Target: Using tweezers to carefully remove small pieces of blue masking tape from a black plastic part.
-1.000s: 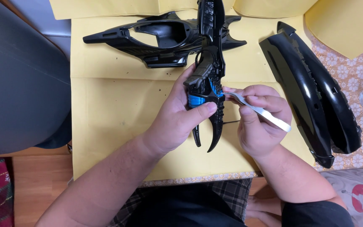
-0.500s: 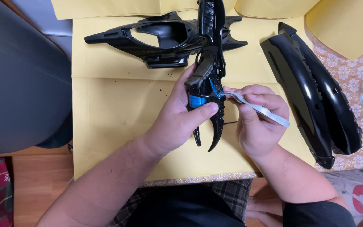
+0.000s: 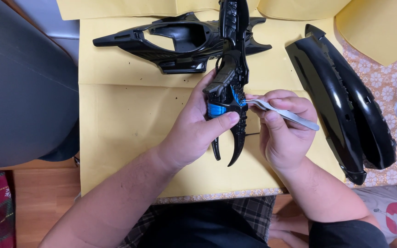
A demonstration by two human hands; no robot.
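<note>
While the left hand gripped the black toy part, long axis pointing away, the right hand pinched tweezers closed, tips meeting its right side.

Three black plastic shell parts, one pair of tweezers, several yellow paper sheets.

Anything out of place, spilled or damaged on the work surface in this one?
Small dark specks lie scattered on the yellow paper, mostly left of the left hand; what they are I cannot tell. The black model is apart in separate pieces: a hollow shell and a long curved panel. No breakage is visible.
</note>
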